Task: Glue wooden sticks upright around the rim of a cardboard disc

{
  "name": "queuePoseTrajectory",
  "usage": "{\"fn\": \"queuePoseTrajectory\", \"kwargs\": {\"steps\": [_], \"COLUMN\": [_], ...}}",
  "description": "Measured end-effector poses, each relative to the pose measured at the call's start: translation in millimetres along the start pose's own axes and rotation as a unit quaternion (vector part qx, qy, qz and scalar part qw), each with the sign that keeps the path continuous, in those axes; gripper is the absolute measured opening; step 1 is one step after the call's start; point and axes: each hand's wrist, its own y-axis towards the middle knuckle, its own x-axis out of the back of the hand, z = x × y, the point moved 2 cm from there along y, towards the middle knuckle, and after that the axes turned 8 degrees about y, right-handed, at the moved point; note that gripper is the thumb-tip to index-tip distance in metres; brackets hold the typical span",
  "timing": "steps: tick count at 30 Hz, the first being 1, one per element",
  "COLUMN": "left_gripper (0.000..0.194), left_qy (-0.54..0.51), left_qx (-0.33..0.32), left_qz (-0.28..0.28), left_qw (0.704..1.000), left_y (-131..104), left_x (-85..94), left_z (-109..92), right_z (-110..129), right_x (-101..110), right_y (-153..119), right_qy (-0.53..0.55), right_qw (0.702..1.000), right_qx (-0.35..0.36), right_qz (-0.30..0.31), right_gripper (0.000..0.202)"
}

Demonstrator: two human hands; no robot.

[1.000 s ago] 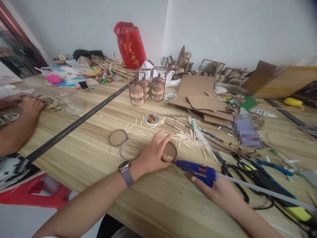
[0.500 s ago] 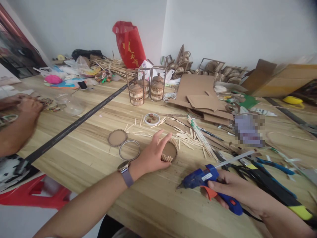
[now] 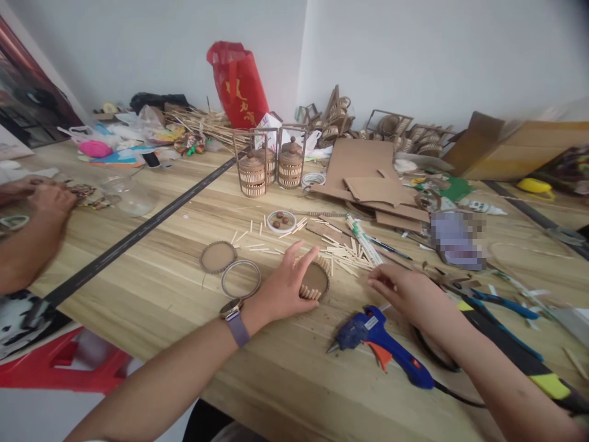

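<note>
My left hand (image 3: 283, 285) lies around a small round cardboard base (image 3: 317, 276), thumb at its near edge and fingers over its far left side. Short wooden sticks stand upright along parts of the base's rim; my fingers hide some of it. With loosely bent fingers and nothing visible in them, my right hand (image 3: 405, 291) hovers over the table, near scattered short sticks (image 3: 347, 255). Below it, a blue glue gun (image 3: 375, 334) with an orange trigger lies on its side, nozzle pointing left.
Left of my hand lie a cardboard disc (image 3: 218, 256) and a ring (image 3: 240, 279). A dish of brown beads (image 3: 282, 221) and lidded stick baskets (image 3: 252, 175) stand beyond. Pliers (image 3: 499, 304) lie at right. Another person's hands (image 3: 50, 199) work at far left.
My right hand has let go of the glue gun, which now rests on the table. That hand has moved up and left toward the loose sticks. My left hand stays put.
</note>
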Motion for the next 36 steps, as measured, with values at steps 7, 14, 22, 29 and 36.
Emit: {"fn": "queuePoseTrajectory", "kwargs": {"steps": [7,14,22,29,36], "left_gripper": [0.110,0.110,0.109,0.109,0.107], "left_qy": [-0.006,-0.006,-0.001,-0.003,-0.010], "left_qx": [-0.001,0.005,0.006,0.000,-0.008], "left_qz": [-0.001,0.008,0.008,0.002,-0.001], "left_qw": [1.000,1.000,1.000,1.000,1.000], "left_y": [-0.6,-0.1,0.8,0.9,1.3], "left_x": [-1.7,-1.2,-0.4,1.2,0.1], "left_z": [1.6,1.1,0.6,-0.2,1.3], "right_z": [34.5,31.2,25.7,50.8,60.4], "right_x": [-13.2,-23.3,-9.4,-5.7,-23.2], "right_y": [34.8,39.8,25.6,9.6,9.6], "right_qy": [-0.070,-0.029,0.040,0.230,0.238], "right_qw": [0.997,0.998,0.997,0.964,0.962], "right_qx": [-0.010,-0.005,0.016,0.060,0.083], "right_qz": [0.033,0.049,0.060,0.116,0.104], "right_gripper": [0.024,0.017,0.008,0.009,0.010]}}
